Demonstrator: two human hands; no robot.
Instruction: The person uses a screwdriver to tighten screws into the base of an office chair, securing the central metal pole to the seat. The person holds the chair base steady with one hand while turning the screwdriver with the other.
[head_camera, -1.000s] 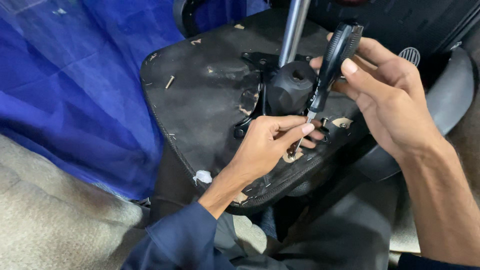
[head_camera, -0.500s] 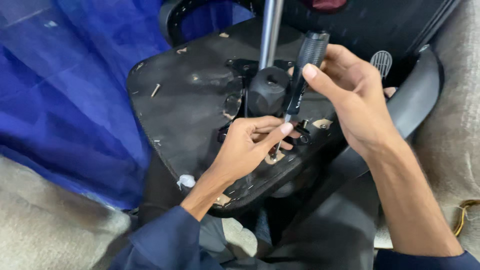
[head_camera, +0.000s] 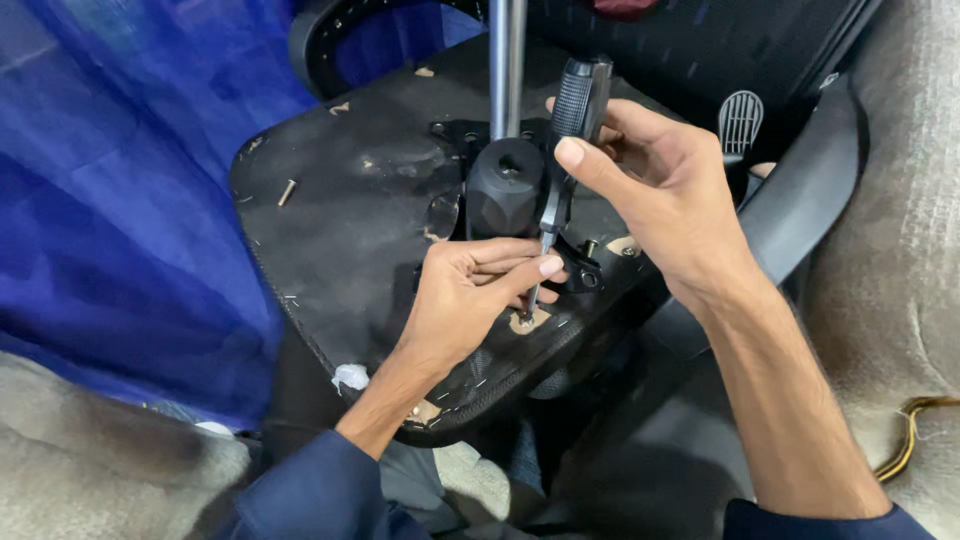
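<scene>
Head view: we see the right hand (head_camera: 665, 195) wrapped around the black ribbed handle of a screwdriver (head_camera: 560, 170), held nearly upright. The left hand (head_camera: 470, 295) pinches its shaft near the tip, which sits on a screw (head_camera: 526, 320) close to the near edge of the upturned chair seat underside (head_camera: 340, 230). Just beyond the grip stand a black hub (head_camera: 505, 185) and a steel column (head_camera: 507, 60), crowding that side. Blue cloth (head_camera: 130, 180) lies left of the seat edge, an armrest (head_camera: 800, 200) right.
</scene>
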